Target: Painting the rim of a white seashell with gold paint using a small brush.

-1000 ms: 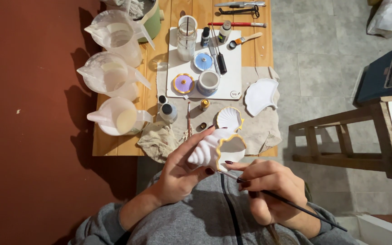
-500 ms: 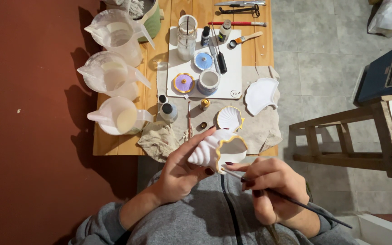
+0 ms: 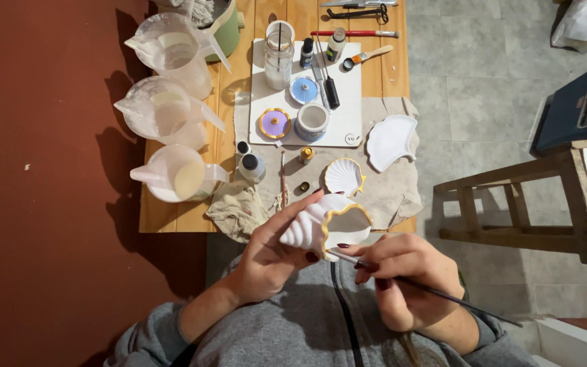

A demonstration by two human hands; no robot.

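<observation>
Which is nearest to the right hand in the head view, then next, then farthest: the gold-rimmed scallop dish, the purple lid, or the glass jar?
From the right hand:
1. Gold-rimmed scallop dish, on the cloth just beyond it.
2. Purple lid, on the white board, further left.
3. Glass jar, at the board's far end.

The ridged conch-shaped dish (image 3: pixel 324 228) is white with a gold-painted rim, like the small white scallop dish (image 3: pixel 343 177) edged in gold. A plain white fan-shaped dish (image 3: pixel 390 141) lies on beige cloth (image 3: pixel 388 194). One round lid (image 3: pixel 274 123) is purple with gold trim, another lid (image 3: pixel 304 90) blue. The counter (image 3: pixel 171 216) is pale wood, the wall (image 3: pixel 42 183) rust red, the sleeves (image 3: pixel 287 340) grey.
</observation>
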